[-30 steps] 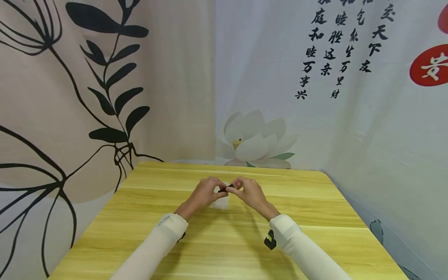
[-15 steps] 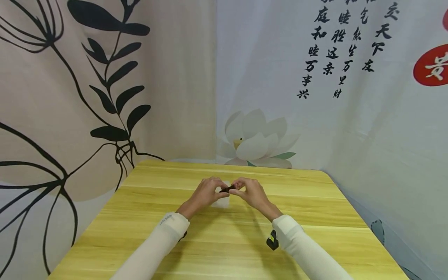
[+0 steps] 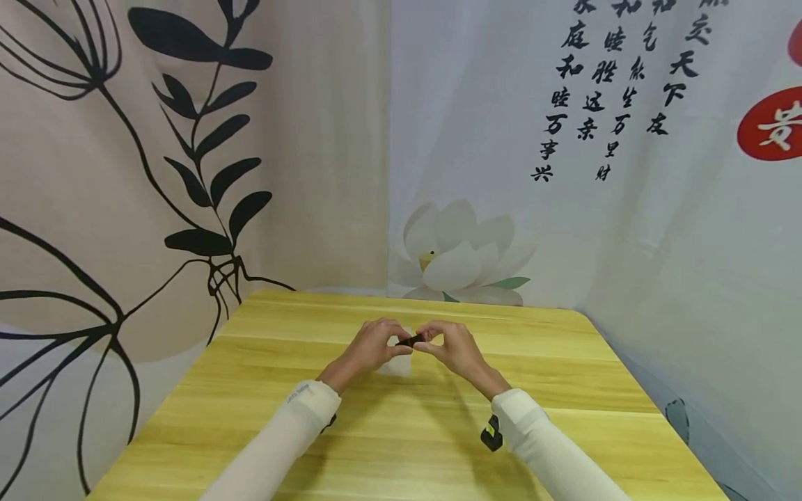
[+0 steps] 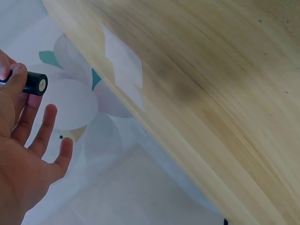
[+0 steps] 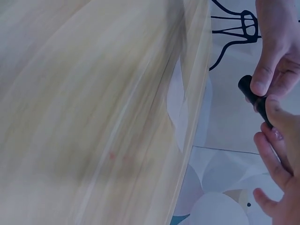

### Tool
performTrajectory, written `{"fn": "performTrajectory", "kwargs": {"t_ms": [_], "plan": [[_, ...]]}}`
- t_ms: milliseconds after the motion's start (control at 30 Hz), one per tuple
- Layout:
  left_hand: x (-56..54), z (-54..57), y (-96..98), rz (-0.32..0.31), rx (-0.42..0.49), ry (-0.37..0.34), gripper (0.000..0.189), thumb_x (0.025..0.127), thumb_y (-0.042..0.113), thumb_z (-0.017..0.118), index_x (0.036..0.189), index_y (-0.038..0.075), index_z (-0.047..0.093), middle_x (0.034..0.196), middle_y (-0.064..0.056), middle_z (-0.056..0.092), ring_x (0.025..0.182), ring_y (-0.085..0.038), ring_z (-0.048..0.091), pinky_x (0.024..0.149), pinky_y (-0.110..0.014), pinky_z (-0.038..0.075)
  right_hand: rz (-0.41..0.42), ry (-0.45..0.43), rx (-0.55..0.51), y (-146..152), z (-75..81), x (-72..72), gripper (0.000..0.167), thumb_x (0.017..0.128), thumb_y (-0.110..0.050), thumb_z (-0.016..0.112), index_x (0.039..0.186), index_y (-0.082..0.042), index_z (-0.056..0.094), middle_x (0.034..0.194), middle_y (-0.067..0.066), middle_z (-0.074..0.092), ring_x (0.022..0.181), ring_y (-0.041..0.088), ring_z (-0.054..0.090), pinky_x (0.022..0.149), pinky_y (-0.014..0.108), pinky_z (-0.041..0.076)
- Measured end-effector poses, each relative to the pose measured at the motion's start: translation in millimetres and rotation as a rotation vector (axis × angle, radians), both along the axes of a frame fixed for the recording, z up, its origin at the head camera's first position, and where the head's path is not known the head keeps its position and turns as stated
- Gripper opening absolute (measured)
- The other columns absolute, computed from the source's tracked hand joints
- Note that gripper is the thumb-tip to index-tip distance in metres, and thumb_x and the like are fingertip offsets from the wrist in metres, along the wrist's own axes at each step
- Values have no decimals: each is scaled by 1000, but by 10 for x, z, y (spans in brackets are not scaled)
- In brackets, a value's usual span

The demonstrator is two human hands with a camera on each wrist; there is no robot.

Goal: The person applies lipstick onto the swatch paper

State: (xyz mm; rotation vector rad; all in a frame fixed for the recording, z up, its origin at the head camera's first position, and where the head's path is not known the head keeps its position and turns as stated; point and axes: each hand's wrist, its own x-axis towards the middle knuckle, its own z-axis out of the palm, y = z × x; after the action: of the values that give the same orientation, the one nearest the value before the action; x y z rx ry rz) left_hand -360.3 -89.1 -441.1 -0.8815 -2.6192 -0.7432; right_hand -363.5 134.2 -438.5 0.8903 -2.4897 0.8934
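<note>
A black tube is held above the tabletop's far part, a pale round label on one end. The left hand pinches one end and the right hand the other, fingers and thumb closed on it. White paper lies on the tabletop near the hands; behind hangs a flower-printed backdrop.

Some kind of indoor corner walled in with printed hangings, can't tell if it's a home or a studio tbh. There's a wood-grain table, and right behind its far edge a big pale lotus print. Black leafy plants climb the hanging left of the table, with Chinese calligraphy above it to the right.
</note>
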Motion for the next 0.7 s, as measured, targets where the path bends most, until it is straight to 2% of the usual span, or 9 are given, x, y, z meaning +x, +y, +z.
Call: {"fn": "performTrajectory", "kwargs": {"t_ms": [300, 467, 567, 700], "plan": [[12, 38, 40, -30, 7, -85, 17, 95, 26, 78, 110, 20, 81, 101, 8, 73, 104, -19, 64, 96, -53, 45, 74, 98, 28, 90, -8, -24, 23, 87, -20, 85, 108, -13, 79, 102, -3, 76, 87, 15, 69, 79, 36, 58], [7, 36, 34, -68, 13, -132, 16, 96, 25, 76, 110, 18, 80, 101, 6, 73, 100, -18, 65, 92, -47, 50, 120, 128, 28, 122, -34, -48, 24, 87, -17, 85, 109, -13, 78, 105, -2, 76, 89, 12, 67, 81, 38, 58], [0, 35, 28, -70, 7, -120, 15, 96, 26, 76, 108, 19, 80, 100, 7, 73, 100, -17, 65, 94, -48, 49, 121, 66, 23, 134, -33, -39, 33, 89, -21, 85, 118, -11, 74, 108, 0, 76, 93, 13, 68, 85, 40, 58], [-2, 31, 24, -57, 2, -77, 11, 94, 27, 79, 103, 22, 81, 99, 10, 74, 97, -15, 66, 95, -52, 46, 47, -79, 25, 135, -26, -8, 35, 94, -34, 79, 122, -14, 71, 100, -4, 76, 91, 13, 71, 79, 38, 58]]}}
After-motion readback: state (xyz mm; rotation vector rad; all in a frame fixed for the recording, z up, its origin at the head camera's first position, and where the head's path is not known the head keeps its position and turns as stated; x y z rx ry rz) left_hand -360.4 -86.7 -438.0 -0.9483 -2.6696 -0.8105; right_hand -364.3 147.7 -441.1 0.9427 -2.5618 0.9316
